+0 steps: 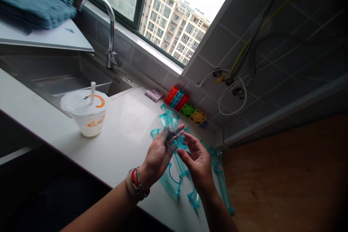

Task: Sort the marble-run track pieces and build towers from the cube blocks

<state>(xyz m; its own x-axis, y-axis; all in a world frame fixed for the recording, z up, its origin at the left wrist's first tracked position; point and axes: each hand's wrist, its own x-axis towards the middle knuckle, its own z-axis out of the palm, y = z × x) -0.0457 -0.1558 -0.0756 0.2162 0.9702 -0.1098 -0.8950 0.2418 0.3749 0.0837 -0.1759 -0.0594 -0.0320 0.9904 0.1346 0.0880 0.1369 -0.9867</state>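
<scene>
My left hand (159, 154) grips a see-through turquoise curved plastic piece (169, 125), holding it raised above the white counter. At the lower right end of that piece, the fingertips and thumb of my right hand (197, 157) close around its edge. Beneath both hands lie several similar turquoise plastic pieces (172, 185), some curved, with small connectors on their ends. Others lie to the right of my right hand, including a long straight piece (223, 188). Part of the held piece is hidden behind my fingers.
On the white counter (127, 127) stands a lidded plastic cup (91, 121) with a straw. A steel sink (62, 67) and a faucet (111, 32) are behind it. Coloured toy blocks (187, 109) and a small pink box (153, 95) sit by the tiled wall. Cables hang at right.
</scene>
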